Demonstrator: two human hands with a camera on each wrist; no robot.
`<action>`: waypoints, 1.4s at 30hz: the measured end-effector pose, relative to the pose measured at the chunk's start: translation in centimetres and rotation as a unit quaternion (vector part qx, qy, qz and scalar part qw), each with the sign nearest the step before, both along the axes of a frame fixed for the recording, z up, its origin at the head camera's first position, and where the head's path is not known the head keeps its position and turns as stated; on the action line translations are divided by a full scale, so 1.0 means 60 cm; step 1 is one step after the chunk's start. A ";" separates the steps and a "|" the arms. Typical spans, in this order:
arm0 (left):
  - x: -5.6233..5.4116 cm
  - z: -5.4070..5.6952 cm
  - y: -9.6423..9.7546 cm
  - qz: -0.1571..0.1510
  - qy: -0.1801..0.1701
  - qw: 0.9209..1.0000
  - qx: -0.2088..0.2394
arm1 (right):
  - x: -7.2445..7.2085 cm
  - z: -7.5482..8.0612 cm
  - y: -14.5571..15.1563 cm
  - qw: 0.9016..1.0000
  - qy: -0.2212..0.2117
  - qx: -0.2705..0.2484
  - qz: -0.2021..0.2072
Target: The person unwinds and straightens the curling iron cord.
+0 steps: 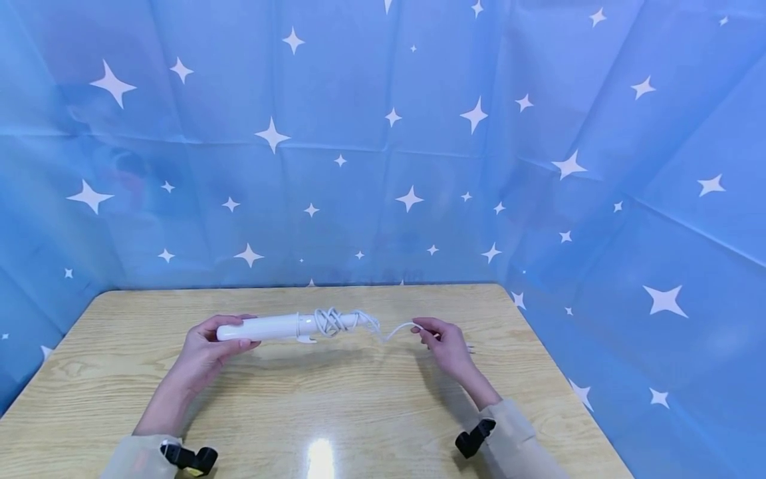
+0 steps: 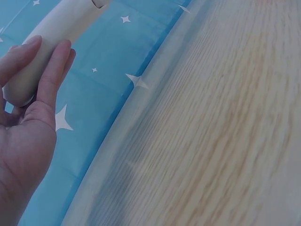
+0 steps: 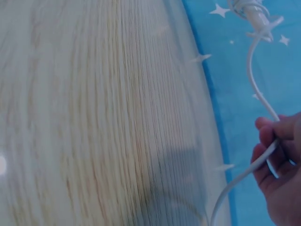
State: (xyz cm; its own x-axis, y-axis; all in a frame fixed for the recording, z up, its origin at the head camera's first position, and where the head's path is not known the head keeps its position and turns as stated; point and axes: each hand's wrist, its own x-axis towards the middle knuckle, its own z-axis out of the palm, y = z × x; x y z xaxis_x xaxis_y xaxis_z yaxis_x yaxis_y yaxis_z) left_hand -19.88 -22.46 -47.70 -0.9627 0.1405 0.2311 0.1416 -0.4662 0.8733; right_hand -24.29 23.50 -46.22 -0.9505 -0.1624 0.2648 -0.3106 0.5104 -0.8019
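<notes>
A white curling iron, a long rounded cylinder with a small lever on its underside, is held level above the table. My left hand grips its rounded end between thumb and fingers; the left wrist view shows that hand around the smooth body. White cord is wound in loops around the narrower end. From there a free length of cord runs to my right hand, whose thumb and fingertips pinch it. Beyond the right hand, the cord continues downward. Plug prongs show just past that hand.
Below both hands lies a light wood-grain table with a bright light reflection near the front. A blue curtain with white stars hangs behind and along the sides. Black wrist cameras sit on both sleeves.
</notes>
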 end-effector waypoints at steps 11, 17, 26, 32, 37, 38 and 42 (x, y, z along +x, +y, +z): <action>0.002 -0.008 -0.012 -0.009 -0.004 1.000 -0.002 | 0.009 -0.005 0.037 1.000 -0.018 -0.019 0.007; 0.006 -0.014 -0.018 -0.020 0.011 1.000 0.018 | 0.017 -0.010 0.055 0.999 -0.026 -0.025 0.000; 0.005 -0.008 -0.015 -0.032 0.002 0.999 0.012 | 0.015 -0.010 0.056 0.997 -0.045 -0.030 0.050; 0.005 -0.008 -0.013 -0.040 0.008 0.999 0.011 | 0.016 -0.009 0.043 0.998 -0.051 0.009 0.035; 0.004 -0.010 -0.012 -0.045 0.013 0.999 0.013 | 0.015 -0.010 0.031 0.999 -0.017 0.050 0.006; 0.004 -0.010 -0.012 -0.044 0.015 0.999 0.014 | 0.015 -0.010 0.029 0.999 -0.013 0.049 0.004; 0.004 -0.009 -0.012 -0.040 0.024 0.999 0.018 | 0.012 -0.007 0.016 0.999 -0.006 0.034 0.015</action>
State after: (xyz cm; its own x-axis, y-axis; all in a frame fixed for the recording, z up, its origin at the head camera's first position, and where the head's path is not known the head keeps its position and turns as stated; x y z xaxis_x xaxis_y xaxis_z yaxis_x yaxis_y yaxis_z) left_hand -19.63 -23.17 -48.26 -0.9363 0.2083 0.2826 0.1433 -0.5082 0.8492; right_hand -23.58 24.48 -46.66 -0.9480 -0.2085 0.2404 -0.3170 0.5547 -0.7693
